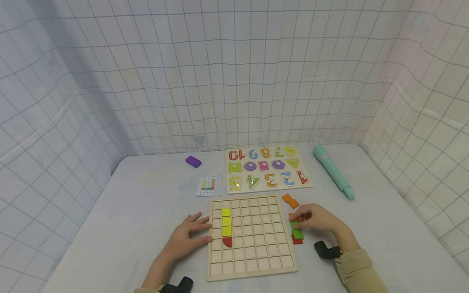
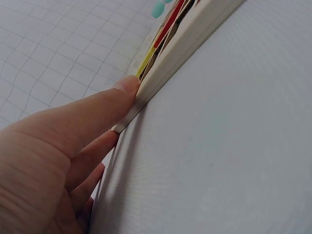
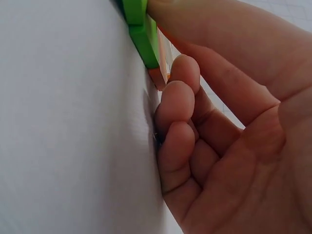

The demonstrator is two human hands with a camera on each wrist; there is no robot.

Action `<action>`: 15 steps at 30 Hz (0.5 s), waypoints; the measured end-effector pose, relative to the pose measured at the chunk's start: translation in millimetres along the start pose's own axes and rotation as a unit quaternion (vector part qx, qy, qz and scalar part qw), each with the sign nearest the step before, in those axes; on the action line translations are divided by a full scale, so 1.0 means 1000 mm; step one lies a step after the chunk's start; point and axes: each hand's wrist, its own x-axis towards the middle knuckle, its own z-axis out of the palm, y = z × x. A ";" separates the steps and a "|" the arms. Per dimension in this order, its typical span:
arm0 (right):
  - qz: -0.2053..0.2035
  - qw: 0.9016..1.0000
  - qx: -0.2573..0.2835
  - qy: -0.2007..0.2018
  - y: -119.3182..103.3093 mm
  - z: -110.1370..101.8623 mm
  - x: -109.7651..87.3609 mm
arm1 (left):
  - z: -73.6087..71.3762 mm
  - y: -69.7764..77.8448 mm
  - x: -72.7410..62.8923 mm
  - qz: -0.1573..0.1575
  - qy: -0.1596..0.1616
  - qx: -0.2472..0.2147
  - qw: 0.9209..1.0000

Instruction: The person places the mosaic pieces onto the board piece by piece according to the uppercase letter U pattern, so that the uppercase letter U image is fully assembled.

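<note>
My left hand (image 1: pixel 185 237) lies at the left edge of the wooden grid board (image 1: pixel 254 276), its fingers spread and fairly straight. In the left wrist view its thumb (image 2: pixel 127 84) touches the board's rim. Down one column of the board run several yellow square tiles (image 1: pixel 227 221), ending in a red quarter-round tile (image 1: pixel 228 242). To the right of the board, my right hand (image 1: pixel 316 218) pinches a green tile (image 3: pixel 135 10) with thumb and index finger, the other fingers curled. Another green tile (image 1: pixel 298 235) and a red tile (image 1: pixel 297 242) lie just below; orange shows partly under the fingers.
Two orange tiles (image 1: pixel 290 200) lie beyond the right hand. Behind the board are a small pattern card (image 1: pixel 209 192), a number-and-shape puzzle (image 1: pixel 240 190) and a purple block (image 1: pixel 193 161). A teal cylinder (image 1: pixel 333 172) lies at the back right. Grid-patterned walls enclose the white table.
</note>
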 end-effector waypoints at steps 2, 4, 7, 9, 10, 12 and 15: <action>-0.003 1.000 -0.002 -0.001 0.000 0.000 0.000 | 0.000 0.000 0.000 0.001 0.000 -0.001 1.000; -0.006 1.000 -0.002 -0.004 -0.001 0.000 0.000 | 0.000 0.000 0.000 0.003 0.000 -0.001 1.000; -0.017 1.000 0.000 -0.010 0.000 -0.001 0.000 | 0.000 -0.001 0.000 0.004 0.001 -0.002 1.000; -0.025 1.000 0.000 -0.014 0.000 -0.001 0.000 | 0.000 -0.001 0.000 0.003 0.000 -0.001 1.000; -0.029 0.999 0.000 -0.016 0.000 -0.001 0.000 | 0.000 -0.001 0.000 0.002 0.000 0.000 1.000; -0.034 0.999 0.001 -0.019 0.000 -0.001 0.000 | 0.000 -0.002 0.000 0.001 0.000 0.001 1.000; -0.036 0.999 0.005 -0.022 0.000 -0.002 -0.001 | 0.000 -0.002 0.000 0.002 -0.001 0.002 1.000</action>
